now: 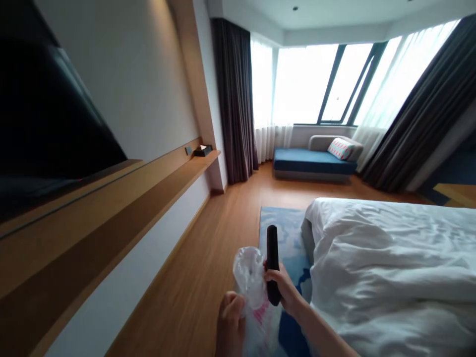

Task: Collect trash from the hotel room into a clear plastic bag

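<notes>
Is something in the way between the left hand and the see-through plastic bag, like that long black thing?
No, nothing visible is in the way. The left hand seems to pinch the clear plastic bag at its left side. The long black thing, probably a remote control, is in the right hand, over on the bag's right.

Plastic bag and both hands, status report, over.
Left hand gripping clear plastic bag. Right hand holding elongated black object. Pink print visible low on bag. Bed right of hands, not blocking them.
</notes>
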{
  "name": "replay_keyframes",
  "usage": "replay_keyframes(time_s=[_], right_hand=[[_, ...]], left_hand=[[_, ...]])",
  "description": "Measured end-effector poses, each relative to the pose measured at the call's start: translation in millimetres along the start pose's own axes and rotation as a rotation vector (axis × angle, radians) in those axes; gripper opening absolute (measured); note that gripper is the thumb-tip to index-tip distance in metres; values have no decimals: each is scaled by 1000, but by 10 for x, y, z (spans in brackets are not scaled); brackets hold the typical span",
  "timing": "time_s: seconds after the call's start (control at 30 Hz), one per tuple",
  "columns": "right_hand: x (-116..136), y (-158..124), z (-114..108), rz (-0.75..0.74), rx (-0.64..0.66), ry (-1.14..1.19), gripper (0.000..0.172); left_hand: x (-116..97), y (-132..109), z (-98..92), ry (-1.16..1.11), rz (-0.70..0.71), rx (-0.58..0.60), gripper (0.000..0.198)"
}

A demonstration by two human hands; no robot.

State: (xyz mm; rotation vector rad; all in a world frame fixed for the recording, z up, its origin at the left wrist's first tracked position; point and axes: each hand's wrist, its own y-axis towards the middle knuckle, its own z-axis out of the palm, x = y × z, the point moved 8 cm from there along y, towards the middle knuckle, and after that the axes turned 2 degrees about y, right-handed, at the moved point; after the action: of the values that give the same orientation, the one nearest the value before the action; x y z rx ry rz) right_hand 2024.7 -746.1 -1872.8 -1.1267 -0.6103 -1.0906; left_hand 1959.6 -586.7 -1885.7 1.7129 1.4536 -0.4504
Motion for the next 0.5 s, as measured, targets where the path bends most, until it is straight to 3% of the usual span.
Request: replay_keyframes(time_s=[0.13, 0.2, 0.27, 0.33, 0.4, 0.5], right_hand=[[553, 1436, -71, -176, 35, -72, 28], [710, 2106, -221, -219, 4, -62, 28], [809, 2712, -477, -189, -96, -12, 32], [948, 3240, -796, -158, -226, 51, 37], [1192, 3735, -1161, -171, -380, 112, 40], [1672, 4616, -1654, -117, -522, 267, 40]], left_hand=[[498, 1675, 460, 22, 198, -99, 19], [636, 2558, 741, 13, 298, -120, 17], [530, 3387, 1051, -42, 517, -68, 17], [286, 4138, 1425, -153, 714, 109, 18], [11, 4836, 1826, -262, 791, 293, 18], [-372, 5779, 2468, -347, 803, 421, 20]])
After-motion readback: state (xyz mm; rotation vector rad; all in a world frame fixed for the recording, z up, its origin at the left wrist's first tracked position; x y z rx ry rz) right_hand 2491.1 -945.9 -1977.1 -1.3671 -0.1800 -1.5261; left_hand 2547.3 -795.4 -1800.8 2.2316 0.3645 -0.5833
